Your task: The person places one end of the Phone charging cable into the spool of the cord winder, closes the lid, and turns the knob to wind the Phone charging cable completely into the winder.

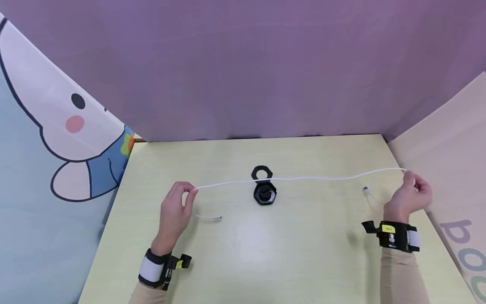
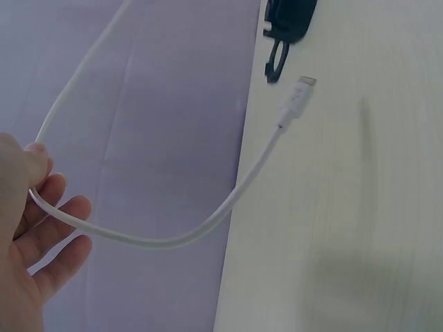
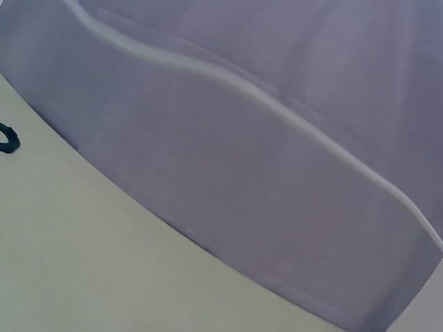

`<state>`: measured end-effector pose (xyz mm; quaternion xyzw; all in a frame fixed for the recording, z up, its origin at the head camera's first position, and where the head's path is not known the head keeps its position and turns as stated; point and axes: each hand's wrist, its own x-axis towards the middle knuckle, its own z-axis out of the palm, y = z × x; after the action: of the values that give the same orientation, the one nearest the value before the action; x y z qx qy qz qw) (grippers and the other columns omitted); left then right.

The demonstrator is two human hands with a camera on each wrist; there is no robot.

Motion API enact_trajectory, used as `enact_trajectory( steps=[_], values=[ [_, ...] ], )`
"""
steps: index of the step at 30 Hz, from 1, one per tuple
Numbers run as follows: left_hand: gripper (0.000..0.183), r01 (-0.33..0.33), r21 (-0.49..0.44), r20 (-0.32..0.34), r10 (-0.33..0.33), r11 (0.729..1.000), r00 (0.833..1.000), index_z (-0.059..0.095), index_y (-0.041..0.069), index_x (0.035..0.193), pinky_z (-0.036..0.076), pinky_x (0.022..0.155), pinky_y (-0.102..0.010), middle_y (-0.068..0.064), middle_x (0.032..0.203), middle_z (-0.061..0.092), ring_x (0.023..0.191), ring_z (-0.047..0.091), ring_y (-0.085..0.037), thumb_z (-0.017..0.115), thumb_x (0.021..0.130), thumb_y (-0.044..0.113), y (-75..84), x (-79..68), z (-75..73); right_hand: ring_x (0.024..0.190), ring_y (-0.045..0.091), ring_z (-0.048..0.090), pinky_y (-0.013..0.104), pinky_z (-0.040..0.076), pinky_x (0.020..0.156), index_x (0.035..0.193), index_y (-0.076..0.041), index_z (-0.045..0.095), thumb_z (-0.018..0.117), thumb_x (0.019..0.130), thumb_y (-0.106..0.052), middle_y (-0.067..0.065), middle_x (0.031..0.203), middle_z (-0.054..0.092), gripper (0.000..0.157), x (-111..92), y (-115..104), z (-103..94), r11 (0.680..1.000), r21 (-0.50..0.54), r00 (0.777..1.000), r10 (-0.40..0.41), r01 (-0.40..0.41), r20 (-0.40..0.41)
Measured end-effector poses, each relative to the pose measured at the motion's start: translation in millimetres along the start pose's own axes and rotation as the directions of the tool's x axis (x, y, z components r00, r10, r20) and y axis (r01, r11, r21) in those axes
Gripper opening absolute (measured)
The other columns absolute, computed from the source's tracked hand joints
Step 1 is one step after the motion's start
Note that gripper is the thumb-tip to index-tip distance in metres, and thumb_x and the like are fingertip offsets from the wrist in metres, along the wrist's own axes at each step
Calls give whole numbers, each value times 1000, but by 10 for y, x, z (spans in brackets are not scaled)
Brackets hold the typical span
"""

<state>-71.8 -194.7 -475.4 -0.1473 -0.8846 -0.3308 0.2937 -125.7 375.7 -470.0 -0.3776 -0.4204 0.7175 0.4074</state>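
A thin white charging cable (image 1: 303, 177) stretches nearly straight across the table between both hands. My left hand (image 1: 176, 207) pinches it between thumb and index finger near one end. From there a short tail with a slim connector (image 2: 297, 100) hangs free, pointing right in the head view. At the far right my right hand (image 1: 408, 196) pinches the cable near its other end; a wider metal-tipped plug (image 1: 366, 191) dangles from it. In the right wrist view only the cable (image 3: 277, 104) shows, and the hand is out of frame.
Behind the cable's middle lies a small black hexagonal case (image 1: 265, 198), with a ring-shaped lid (image 1: 262, 169) folded out. The pale table (image 1: 288, 253) meets a purple cloth (image 1: 243, 76) at the back. Printed panels stand along the left and right sides.
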Motion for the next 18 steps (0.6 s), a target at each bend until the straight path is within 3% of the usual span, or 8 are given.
enact_trajectory(
  steps=[3,7,13,18],
  values=[
    [15,-7,-19,-8,7,1000,1000,62,-3,96,56,75,-44,-14,93,66,85,66,-28,75,89,-3,57,-8,32,68,9,49,18,41,56,85,-4,69,80,87,-4,1,90,58,11,-7,98,-34,997,-3,997,76,-76,10],
    [15,-35,-51,-33,33,998,999,63,-2,95,56,75,-41,-13,93,66,85,66,-26,75,88,-6,139,7,72,48,9,37,20,30,38,84,-7,64,79,89,-10,-1,88,54,16,-57,174,-45,984,-25,984,176,-175,24],
    [16,-64,-95,-40,61,993,997,63,-1,94,57,73,-41,-12,93,66,85,67,-25,76,87,-7,255,23,150,55,7,41,19,40,40,94,-11,57,72,97,-15,-2,89,47,16,-218,255,50,942,-139,943,320,-307,88],
    [15,-72,-125,-7,72,990,997,62,0,95,59,73,-42,-12,94,66,86,67,-25,76,88,-5,348,22,247,56,7,44,18,43,43,98,-10,55,66,99,-12,-2,84,49,11,-343,414,97,928,-219,924,341,-301,175]
  ],
)
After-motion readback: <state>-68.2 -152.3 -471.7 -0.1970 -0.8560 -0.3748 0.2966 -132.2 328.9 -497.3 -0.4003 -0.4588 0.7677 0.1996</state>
